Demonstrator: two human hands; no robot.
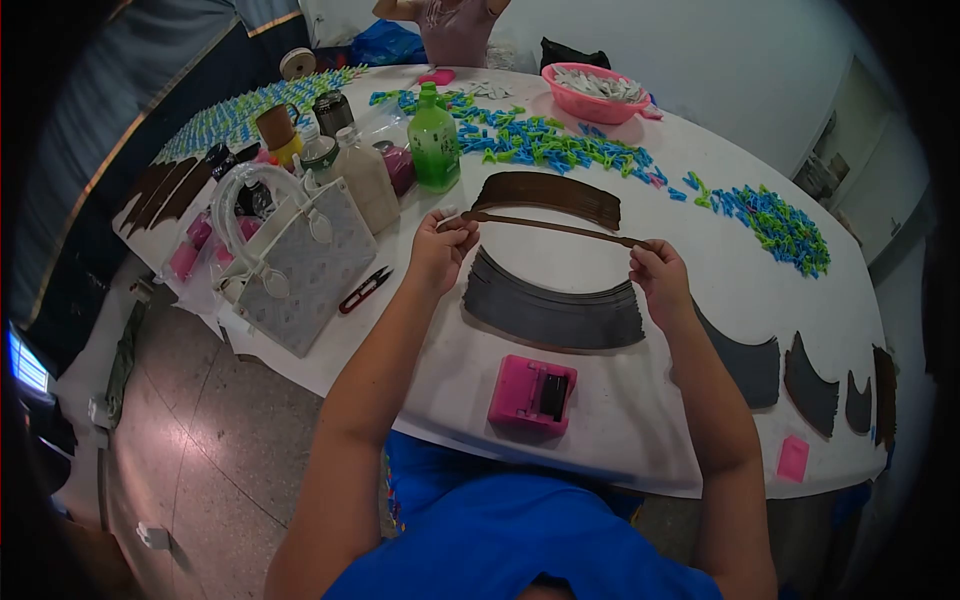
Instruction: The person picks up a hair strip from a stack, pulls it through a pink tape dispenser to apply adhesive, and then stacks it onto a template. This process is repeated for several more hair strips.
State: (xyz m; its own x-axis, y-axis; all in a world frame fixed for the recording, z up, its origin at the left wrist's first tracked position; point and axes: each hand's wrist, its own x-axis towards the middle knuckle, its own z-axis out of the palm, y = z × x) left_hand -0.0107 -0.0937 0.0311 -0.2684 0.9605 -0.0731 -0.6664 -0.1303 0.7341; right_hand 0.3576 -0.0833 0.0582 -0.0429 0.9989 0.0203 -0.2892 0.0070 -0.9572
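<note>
A thin brown strip (pixel 555 228) is stretched between my two hands above the table. My left hand (pixel 447 243) pinches its left end, and my right hand (pixel 657 272) pinches the right end. Just beyond the strip lies a curved stack of brown strips (pixel 548 197). Nearer to me, below the held strip, is a curved stack of dark grey strips (pixel 553 310). A pink block with a black insert (pixel 530 396) sits close to the table's front edge.
A white handbag (pixel 305 265), bottles, a green bottle (pixel 433 140) and red-handled snips (pixel 365 290) stand or lie left. Blue and green clips (pixel 560 145) spread across the back. Right: more dark stacks (pixel 745 355) and a pink block (pixel 793 458). A person (pixel 457 30) is opposite, beside a pink basin (pixel 598 108).
</note>
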